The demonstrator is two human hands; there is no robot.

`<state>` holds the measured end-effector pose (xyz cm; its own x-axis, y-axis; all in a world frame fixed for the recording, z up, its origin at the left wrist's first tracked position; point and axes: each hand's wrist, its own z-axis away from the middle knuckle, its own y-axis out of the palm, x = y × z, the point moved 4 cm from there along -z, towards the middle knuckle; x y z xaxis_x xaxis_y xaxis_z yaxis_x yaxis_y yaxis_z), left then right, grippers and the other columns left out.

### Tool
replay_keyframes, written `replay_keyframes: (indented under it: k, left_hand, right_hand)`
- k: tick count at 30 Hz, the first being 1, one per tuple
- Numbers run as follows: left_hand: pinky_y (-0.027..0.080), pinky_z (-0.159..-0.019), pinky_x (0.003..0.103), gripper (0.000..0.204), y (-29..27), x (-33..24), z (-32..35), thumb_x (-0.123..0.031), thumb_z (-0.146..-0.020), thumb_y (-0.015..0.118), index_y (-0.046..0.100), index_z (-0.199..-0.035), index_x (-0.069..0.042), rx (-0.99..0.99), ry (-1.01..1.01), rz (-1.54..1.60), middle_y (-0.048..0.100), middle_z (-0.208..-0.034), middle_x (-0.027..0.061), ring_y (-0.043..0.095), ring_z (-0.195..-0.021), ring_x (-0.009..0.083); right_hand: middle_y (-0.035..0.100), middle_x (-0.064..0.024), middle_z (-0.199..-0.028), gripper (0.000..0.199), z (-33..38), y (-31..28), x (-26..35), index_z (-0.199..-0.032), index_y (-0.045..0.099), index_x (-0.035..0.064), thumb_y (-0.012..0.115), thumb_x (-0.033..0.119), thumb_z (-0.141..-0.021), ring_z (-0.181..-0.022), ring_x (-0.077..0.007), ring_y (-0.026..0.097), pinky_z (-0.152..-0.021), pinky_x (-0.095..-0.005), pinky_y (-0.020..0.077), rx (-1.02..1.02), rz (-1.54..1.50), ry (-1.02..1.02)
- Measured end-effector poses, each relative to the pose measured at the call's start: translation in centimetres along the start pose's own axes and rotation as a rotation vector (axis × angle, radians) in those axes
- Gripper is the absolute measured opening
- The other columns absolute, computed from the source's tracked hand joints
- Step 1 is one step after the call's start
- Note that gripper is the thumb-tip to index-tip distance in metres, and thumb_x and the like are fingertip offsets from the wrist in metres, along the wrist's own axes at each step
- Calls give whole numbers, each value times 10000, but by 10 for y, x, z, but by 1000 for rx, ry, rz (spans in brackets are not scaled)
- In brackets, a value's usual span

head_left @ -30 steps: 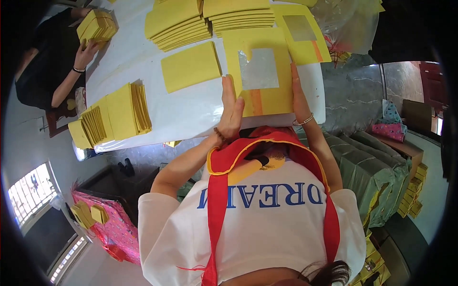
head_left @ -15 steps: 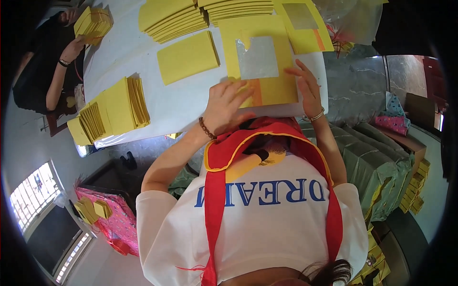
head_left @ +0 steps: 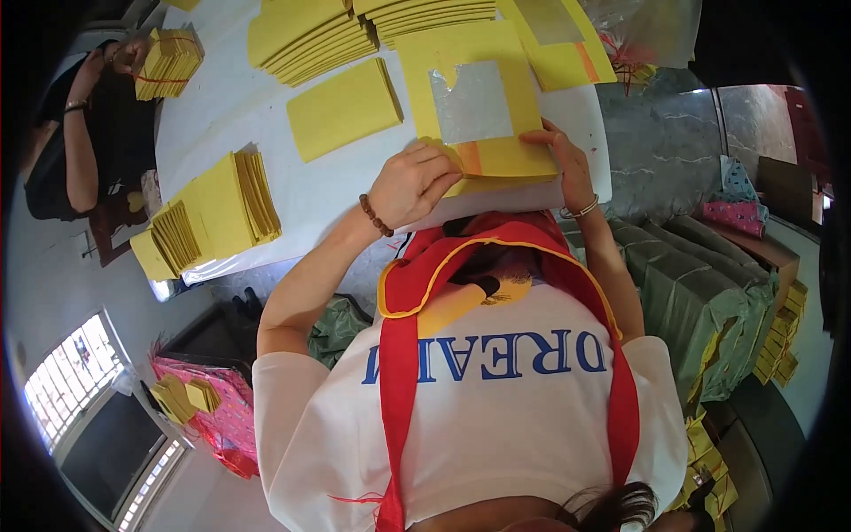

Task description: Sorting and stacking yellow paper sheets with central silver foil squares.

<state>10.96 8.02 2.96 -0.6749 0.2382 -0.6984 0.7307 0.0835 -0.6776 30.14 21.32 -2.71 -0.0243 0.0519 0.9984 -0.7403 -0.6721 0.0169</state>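
Observation:
Directly before me lies a yellow paper sheet (head_left: 448,53) with a silver rectangle (head_left: 474,105) in its middle and an orange strip below. Its near edge is lifted and bent up from the table. My left hand (head_left: 412,184) is closed at the near left corner, fingers curled on the paper. At the near right corner my right hand (head_left: 566,160) grips the edge, fingertips over the top; its thumb is partly hidden. Left of the sheet rests a folded yellow paper bundle (head_left: 344,109).
Yellow paper stacks (head_left: 306,40) stand at the back of the white table (head_left: 222,115). Another yellow sheet (head_left: 554,44) lies back right. A fanned row of folded yellow paper (head_left: 213,208) sits at the left edge. Across the table, a person's hand (head_left: 128,55) holds a tied bundle. Green-wrapped bales (head_left: 683,301) stand right.
My hands have closed on the sheet's near corners, and its near edge has risen. My right hand has moved down onto the edge. The other person's arm has shifted.

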Motion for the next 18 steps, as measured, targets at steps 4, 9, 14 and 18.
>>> replay_keyframes:
  k: [4,9,14,18]
  left_hand:
    - [438,-578,307,89,-3,4,-4,-96,-794,608,620,-835,-19,74,-153,92,551,-706,103,536,-642,235]
    - [408,-541,259,124,-2,14,-7,-121,-793,609,624,-811,1,158,-338,243,544,-685,69,508,-591,121]
    - [427,-571,264,153,-4,20,-11,-141,-794,597,642,-821,3,221,-488,356,595,-718,67,534,-623,121]
    - [449,-602,265,165,-1,28,-11,-154,-780,597,652,-827,-5,243,-513,455,618,-725,69,561,-645,123]
  right_hand:
    - [481,-167,-1255,443,0,-1,-4,-994,647,3,357,336,-959,-1178,-233,427,-1014,-313,271,-2,-49,2]
    - [488,-159,-1250,443,-1,0,-4,-998,643,-7,357,329,-960,-1179,-222,423,-1014,-310,268,-1,-45,34]
    - [455,-173,-1285,485,-2,-2,-3,-1027,625,-11,297,341,-968,-1195,-233,413,-1021,-318,264,27,11,6]
    - [428,-192,-1316,520,-2,-1,-1,-1063,605,-8,242,354,-969,-1225,-250,392,-1032,-329,254,57,81,-19]
